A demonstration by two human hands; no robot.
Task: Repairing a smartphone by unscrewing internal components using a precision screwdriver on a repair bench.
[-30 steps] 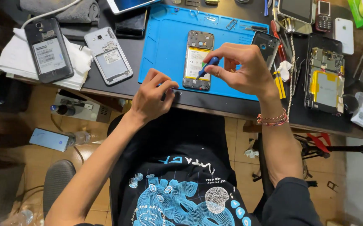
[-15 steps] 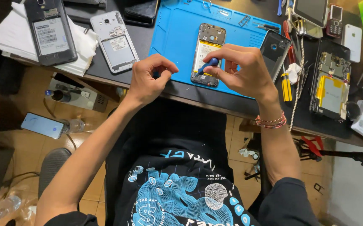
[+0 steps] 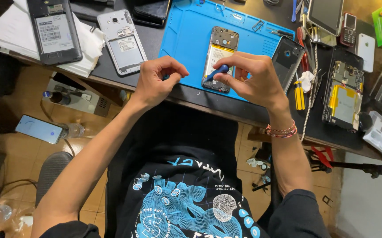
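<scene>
Head view: slim blue plastic tool [image 3: 217, 70] over glossy opened phone [image 3: 218, 57].

Head-worn view — steeply down, close

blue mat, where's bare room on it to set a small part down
The blue mat is bare on its left half, between the silver phone and the opened phone. Its right side is crowded: the right hand with a blue tool, a black back cover.
</scene>
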